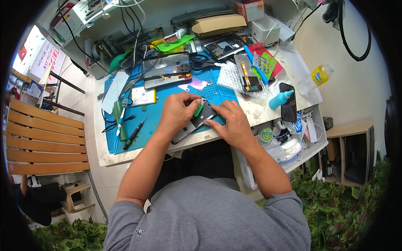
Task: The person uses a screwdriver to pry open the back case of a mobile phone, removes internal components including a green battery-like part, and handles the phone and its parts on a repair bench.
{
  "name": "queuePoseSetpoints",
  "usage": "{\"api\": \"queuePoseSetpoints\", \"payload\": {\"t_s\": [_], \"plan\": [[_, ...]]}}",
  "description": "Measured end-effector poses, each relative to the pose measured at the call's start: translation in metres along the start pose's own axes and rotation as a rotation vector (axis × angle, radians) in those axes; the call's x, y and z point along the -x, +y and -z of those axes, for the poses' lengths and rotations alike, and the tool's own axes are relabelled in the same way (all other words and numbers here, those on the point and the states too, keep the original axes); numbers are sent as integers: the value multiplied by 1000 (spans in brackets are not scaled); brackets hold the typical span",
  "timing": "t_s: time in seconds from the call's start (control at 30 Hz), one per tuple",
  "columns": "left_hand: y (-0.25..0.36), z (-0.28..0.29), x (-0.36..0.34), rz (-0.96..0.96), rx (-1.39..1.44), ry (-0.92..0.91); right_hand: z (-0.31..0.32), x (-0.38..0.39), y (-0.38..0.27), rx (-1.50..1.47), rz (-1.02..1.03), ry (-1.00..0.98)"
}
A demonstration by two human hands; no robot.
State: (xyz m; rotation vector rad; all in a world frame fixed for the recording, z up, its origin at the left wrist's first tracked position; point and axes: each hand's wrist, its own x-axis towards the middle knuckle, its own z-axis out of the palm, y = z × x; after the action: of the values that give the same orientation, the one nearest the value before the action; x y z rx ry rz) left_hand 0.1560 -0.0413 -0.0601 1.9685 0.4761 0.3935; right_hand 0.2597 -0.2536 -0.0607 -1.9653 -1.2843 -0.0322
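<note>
A phone with its back off point(202, 117) lies tilted at the near edge of the blue work mat point(155, 124), its dark inner plate facing up. My left hand point(179, 112) is closed, pinching a small green plastic pick point(198, 110) against the upper part of that phone. On the other side, my right hand point(233, 124) grips the phone's right edge between thumb and fingers. Part of the phone's lower end is hidden by my left hand and wrist. A white-labelled battery point(143, 96) and a black pen-shaped screwdriver point(135, 134) lie to the left.
Phone frames point(166, 71), scissors point(203, 62) and bubble wrap point(229, 76) crowd the back. A light-blue squeeze bottle point(279, 100), a dark phone point(289, 109) and a clear yellow-labelled bottle point(315, 79) stand or lie right. An open drawer point(307, 149) sits below. A wooden bench point(46, 136) is left.
</note>
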Motion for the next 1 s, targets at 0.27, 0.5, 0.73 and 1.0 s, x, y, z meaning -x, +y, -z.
{"api": "queuePoseSetpoints", "payload": {"t_s": [0.27,0.5,0.73,1.0], "plan": [[4,2,1,-48,-62,-26,0,0,1,-2,-4,-12],[4,0,0,-12,-49,-18,-1,1,1,-5,-9,-12],[1,2,0,-68,-59,-20,-1,1,1,-4,-11,-14],[3,-1,2,-51,-60,2,-1,1,1,2,-13,-18]]}}
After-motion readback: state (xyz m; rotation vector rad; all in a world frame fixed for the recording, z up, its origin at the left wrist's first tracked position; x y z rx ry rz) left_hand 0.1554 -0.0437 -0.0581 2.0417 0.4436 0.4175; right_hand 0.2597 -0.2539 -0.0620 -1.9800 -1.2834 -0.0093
